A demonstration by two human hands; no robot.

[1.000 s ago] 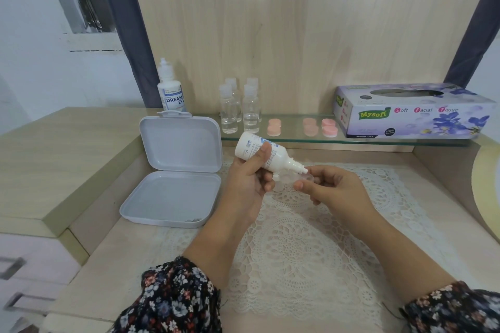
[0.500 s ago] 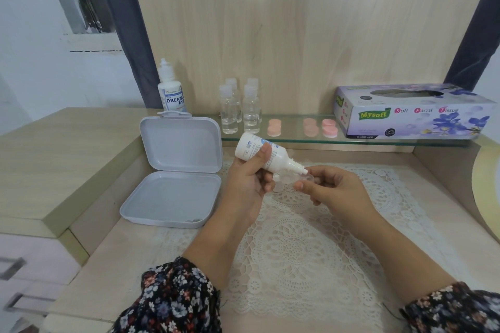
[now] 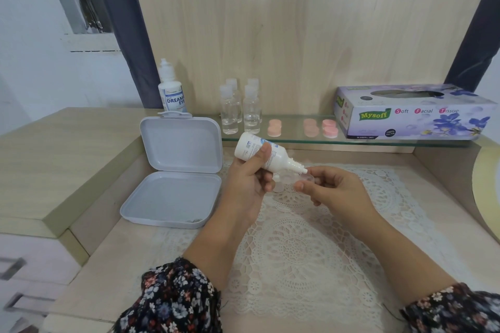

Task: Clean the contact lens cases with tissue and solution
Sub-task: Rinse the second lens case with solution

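A: Nothing much has moved since a second ago; both hands hold the same pose and the bottle's tilt is unchanged.

B: What does each hand have?

A: The left hand (image 3: pixel 247 184) has its fingers and thumb curled round a small white solution bottle (image 3: pixel 263 153), tipped with its nozzle pointing toward four o'clock. The nozzle tip sits right at the clear contact lens case (image 3: pixel 293 180), which the right hand (image 3: pixel 332 190) pinches between thumb and fingertips above the lace mat (image 3: pixel 297 251).

B: Is liquid coming out?

A: I cannot tell; the case is transparent and too small to read.

B: Where is the case on the table (image 3: pixel 89 265)?

A: Held up near the middle, with the bottle at its ten o'clock. At nine o'clock of the hands an open white box (image 3: pixel 173 186) rests on the table, lid propped upright.

B: And behind them?

A: A glass shelf (image 3: pixel 378 140) runs across at twelve o'clock. On it stand four small clear bottles (image 3: pixel 242 108), with pink caps (image 3: pixel 304 127) lying in pairs to their three o'clock. A tissue box (image 3: pixel 414 112) sits at the shelf's far end, at about two o'clock from the hands. A taller white bottle (image 3: pixel 171 89) printed with "DREAM EYE" stands at eleven o'clock, just behind the box lid.

B: Sleeves?

A: Dark floral fabric (image 3: pixel 176 297) on both forearms, at the bottom edge.
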